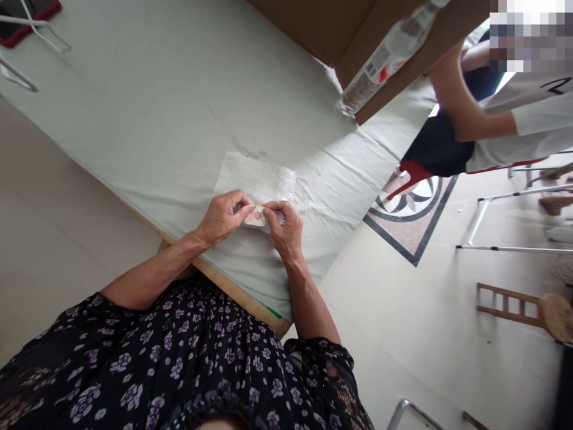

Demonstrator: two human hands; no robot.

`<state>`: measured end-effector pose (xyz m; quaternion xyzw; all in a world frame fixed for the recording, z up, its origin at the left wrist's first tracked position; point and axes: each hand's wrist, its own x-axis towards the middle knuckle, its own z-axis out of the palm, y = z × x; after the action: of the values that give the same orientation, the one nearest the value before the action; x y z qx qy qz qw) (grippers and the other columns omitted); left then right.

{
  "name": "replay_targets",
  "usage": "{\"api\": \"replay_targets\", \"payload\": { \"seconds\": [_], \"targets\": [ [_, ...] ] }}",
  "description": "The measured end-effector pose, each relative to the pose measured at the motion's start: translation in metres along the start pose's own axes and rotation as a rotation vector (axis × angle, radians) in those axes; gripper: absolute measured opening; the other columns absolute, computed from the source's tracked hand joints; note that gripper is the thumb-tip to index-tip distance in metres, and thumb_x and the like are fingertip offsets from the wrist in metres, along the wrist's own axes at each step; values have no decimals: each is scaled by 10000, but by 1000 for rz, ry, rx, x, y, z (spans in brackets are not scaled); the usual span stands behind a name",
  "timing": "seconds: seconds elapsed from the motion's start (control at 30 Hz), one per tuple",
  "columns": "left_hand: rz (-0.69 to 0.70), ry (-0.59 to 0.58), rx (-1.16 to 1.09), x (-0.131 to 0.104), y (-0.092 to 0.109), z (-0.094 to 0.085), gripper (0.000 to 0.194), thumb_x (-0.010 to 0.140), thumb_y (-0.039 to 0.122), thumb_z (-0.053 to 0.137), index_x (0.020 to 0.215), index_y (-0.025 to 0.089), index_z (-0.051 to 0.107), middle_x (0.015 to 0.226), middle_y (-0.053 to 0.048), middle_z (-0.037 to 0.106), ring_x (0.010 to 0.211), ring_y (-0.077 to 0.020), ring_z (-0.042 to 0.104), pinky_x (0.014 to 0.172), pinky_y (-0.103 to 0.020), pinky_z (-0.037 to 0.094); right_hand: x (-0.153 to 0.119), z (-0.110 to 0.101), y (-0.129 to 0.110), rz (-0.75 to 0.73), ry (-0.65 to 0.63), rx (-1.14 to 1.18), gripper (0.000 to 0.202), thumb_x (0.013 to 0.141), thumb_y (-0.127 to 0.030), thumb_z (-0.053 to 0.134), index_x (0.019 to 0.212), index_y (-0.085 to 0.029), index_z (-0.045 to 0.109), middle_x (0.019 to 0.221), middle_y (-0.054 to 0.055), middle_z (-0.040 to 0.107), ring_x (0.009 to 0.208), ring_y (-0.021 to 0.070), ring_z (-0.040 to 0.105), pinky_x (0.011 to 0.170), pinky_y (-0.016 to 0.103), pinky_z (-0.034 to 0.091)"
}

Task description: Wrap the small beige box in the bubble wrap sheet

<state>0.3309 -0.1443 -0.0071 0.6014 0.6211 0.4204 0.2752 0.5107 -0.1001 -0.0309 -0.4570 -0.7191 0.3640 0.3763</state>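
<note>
Between my two hands is a small, flat, whitish piece with reddish marks on its face; its exact kind I cannot make out. My left hand pinches its left end between thumb and fingers. The right end is pinched by my right hand, with the fingers curled. Just beyond and partly under the hands, a sheet of clear bubble wrap lies flat on the pale green cloth that covers the table.
A clear plastic bottle leans by a brown cardboard box at the far right. Another person sits beyond the table's right edge. Metal stands and a red-edged dark object are at the upper left. A wooden stool is at right.
</note>
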Motion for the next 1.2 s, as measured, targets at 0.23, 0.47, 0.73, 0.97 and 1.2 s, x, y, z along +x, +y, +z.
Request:
{"api": "replay_targets", "payload": {
  "seconds": [0.23,0.47,0.73,0.97,1.2],
  "targets": [
    [-70,-75,-9,10,5,-5,175,844,329,670,730,199,642,724,6,729,656,-141,616,642,-270,466,-9,-24,-19,-171,218,-310,141,1012,-336,564,969,-285,689,1122,66,752,1091,273,680,994,505,495],
    [-94,-134,-11,18,5,-11,165,819,332,665,727,197,642,703,9,699,645,-141,589,640,-273,463,-29,-18,-40,-420,-169,-532,241,1019,-231,548,1219,-273,674,1249,82,744,1180,286,632,986,464,441],
    [-206,-109,160,-9,-1,-50,375,780,407,666,1088,197,701,910,-28,735,795,-186,644,754,-312,517,-27,-13,-41,-403,-260,-811,334,1034,-297,563,1364,-257,597,1311,85,680,1171,263,563,1045,427,347],
    [-319,-103,289,-7,0,-48,289,819,278,568,1057,184,702,689,18,640,629,-156,557,665,-297,441,-15,-15,-48,-488,-267,-889,228,1029,-296,560,1240,-263,639,1179,74,683,1154,271,509,1073,454,291],
    [-391,-216,444,-10,2,-51,391,834,224,559,1209,180,661,780,-8,700,708,-195,627,700,-318,447,-10,-14,-51,-573,-309,-1004,319,1044,-151,442,1294,-249,615,1085,82,654,1007,243,492,1094,481,284]
  ]
}}
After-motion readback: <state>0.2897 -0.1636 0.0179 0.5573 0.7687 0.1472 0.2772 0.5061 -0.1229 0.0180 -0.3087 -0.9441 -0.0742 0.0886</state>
